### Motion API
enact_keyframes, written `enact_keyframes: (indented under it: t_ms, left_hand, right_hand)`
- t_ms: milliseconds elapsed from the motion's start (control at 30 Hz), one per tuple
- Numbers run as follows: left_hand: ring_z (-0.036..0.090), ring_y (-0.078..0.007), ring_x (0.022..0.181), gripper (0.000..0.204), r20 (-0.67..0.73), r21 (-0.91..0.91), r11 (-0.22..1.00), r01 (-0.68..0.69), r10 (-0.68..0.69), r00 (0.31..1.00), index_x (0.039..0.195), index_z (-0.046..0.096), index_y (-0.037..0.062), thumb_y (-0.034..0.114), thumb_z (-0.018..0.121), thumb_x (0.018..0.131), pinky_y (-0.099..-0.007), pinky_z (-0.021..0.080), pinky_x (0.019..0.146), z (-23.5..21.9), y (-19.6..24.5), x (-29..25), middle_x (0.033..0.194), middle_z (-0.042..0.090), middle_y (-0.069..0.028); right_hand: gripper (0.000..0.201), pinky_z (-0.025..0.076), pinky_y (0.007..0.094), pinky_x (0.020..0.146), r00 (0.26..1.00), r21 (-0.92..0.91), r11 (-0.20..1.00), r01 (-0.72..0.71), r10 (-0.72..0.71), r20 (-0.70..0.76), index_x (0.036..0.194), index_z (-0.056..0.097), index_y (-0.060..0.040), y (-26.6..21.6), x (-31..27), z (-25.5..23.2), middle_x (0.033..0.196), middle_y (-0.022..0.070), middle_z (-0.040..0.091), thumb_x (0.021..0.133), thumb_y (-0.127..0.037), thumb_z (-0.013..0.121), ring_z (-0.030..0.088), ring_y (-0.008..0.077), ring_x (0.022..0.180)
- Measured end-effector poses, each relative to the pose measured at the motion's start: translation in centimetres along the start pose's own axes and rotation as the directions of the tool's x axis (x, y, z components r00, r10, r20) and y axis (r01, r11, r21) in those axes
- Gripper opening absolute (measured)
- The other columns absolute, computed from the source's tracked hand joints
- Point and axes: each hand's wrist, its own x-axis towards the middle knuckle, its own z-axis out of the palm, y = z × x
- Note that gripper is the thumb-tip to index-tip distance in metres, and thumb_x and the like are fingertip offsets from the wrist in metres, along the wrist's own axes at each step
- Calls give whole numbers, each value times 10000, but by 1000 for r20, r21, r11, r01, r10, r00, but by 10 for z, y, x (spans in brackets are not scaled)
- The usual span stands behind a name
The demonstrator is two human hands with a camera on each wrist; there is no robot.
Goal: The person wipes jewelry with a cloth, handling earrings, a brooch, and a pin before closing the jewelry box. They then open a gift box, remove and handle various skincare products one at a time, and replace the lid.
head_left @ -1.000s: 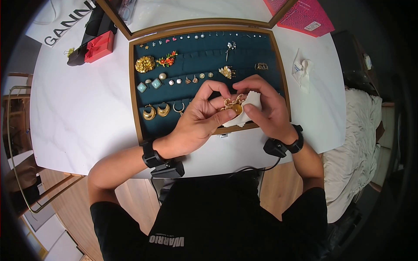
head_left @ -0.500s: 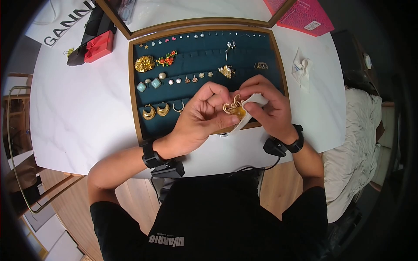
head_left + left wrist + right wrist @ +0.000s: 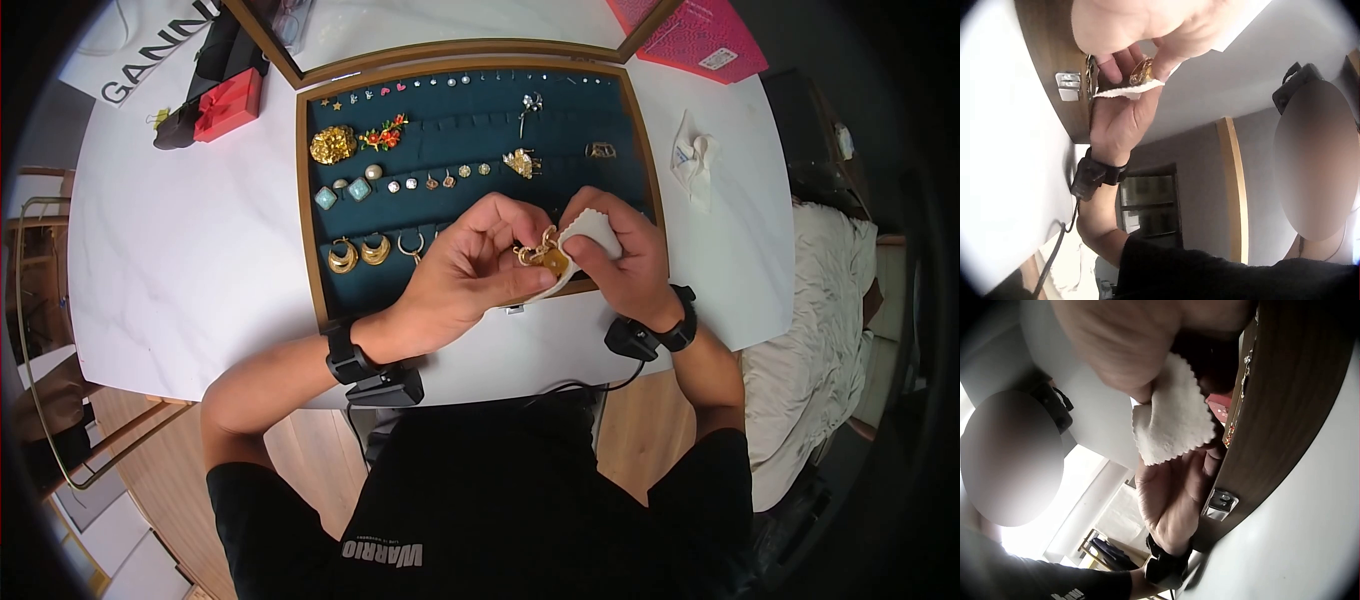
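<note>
Over the front of an open wooden jewelry box (image 3: 308,190), both hands work close together. My left hand (image 3: 465,270) pinches a gold ornament (image 3: 547,260) between thumb and fingers; it has curled gold arms and a yellow, domed stone. A white cloth (image 3: 592,236) with a zigzag-cut edge is gripped by my right hand (image 3: 632,262), its thumb pressing the cloth against the ornament's right side. In the left wrist view the ornament (image 3: 1141,73) shows just above the cloth (image 3: 1127,93). The cloth (image 3: 1172,419) hides the ornament in the right wrist view.
Rows of earrings and brooches, among them gold hoops (image 3: 342,257) and a gold brooch (image 3: 332,146), sit on the box's dark teal lining. Its framed lid stands raised behind. A red gift box (image 3: 228,106) lies left, a crumpled white cloth (image 3: 693,165) right, a pink packet (image 3: 705,40) back right.
The white cloth has shifted from behind the ornament to its right side and now folds up over my right fingers. The left hand keeps its pinch, and the ornament has turned slightly.
</note>
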Motion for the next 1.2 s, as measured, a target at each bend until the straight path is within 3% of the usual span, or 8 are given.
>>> enact_keyframes:
  t_ms: [167, 400, 600, 733, 800, 867, 1100, 1200]
  left_hand:
    - [556, -61, 1029, 280, 48, 16, 999, 40, -40, 998, 1071, 490, 86, -98, 640, 923, -219, 485, 874, 0, 4, -1, 1161, 546, -14]
    - [558, -56, 1005, 268, 29, -4, 998, 56, -56, 998, 1071, 483, 83, -85, 639, 932, -226, 488, 860, 4, 9, -2, 1121, 557, -13]
    - [574, -63, 1009, 253, -26, 316, 946, 71, -67, 997, 1071, 481, 76, -77, 635, 940, -234, 486, 868, 21, 45, 8, 1055, 581, -4]
    - [626, -96, 895, 367, -105, 344, 939, -19, 59, 993, 1245, 439, 34, -68, 623, 944, -244, 516, 812, 30, 79, 37, 998, 635, -57]
    - [626, -92, 831, 334, -105, 501, 865, -28, 93, 990, 1265, 449, 10, 1, 611, 973, -236, 520, 741, 27, 97, 54, 933, 663, -51]
    - [624, -87, 816, 317, -107, 503, 862, -54, 124, 987, 1261, 467, 5, 25, 612, 979, -233, 511, 735, 26, 112, 70, 939, 674, -59]
    - [631, -104, 887, 354, -11, 647, 758, -86, 122, 992, 1301, 487, -2, 66, 629, 983, -258, 512, 823, 20, 148, 81, 1036, 695, -63]
    - [634, -97, 864, 341, -24, 660, 747, -88, 138, 990, 1297, 492, -8, 57, 618, 987, -245, 510, 814, 20, 151, 78, 1018, 695, -59]
  right_hand:
    - [176, 467, 247, 637, 996, -57, 994, -92, 93, 9, 1006, 622, -27, -4, -4, -1, 846, 38, 657, 944, -168, 706, 615, 107, 714]
    - [182, 473, 247, 711, 984, 38, 986, -160, 157, 79, 1077, 611, -30, -18, 1, -6, 894, 41, 659, 967, -164, 667, 595, 70, 801]
    - [182, 471, 251, 703, 992, -44, 992, -115, 117, 49, 1047, 611, -22, -38, 26, -16, 850, 37, 634, 960, -170, 671, 569, 65, 784]
    - [214, 467, 250, 687, 991, -98, 986, -134, 132, -24, 1026, 612, 3, -48, 66, -22, 831, 40, 625, 967, -198, 657, 543, 49, 783]
    - [279, 485, 245, 701, 987, 123, 982, -140, 149, -68, 1083, 637, 23, -53, 88, -19, 872, 22, 659, 979, -235, 624, 565, 39, 801]
    - [303, 496, 242, 705, 978, 243, 960, -141, 173, -113, 1095, 655, 0, -50, 105, -21, 861, 10, 675, 974, -276, 628, 600, 50, 784]
    - [329, 480, 243, 642, 975, 89, 986, -143, 156, -159, 1039, 666, -32, -61, 136, -26, 817, 1, 669, 966, -352, 652, 599, 38, 731]
    - [320, 474, 248, 642, 984, 144, 987, -74, 95, -150, 1003, 655, -14, -63, 138, -21, 806, -9, 647, 966, -332, 656, 581, 43, 731]
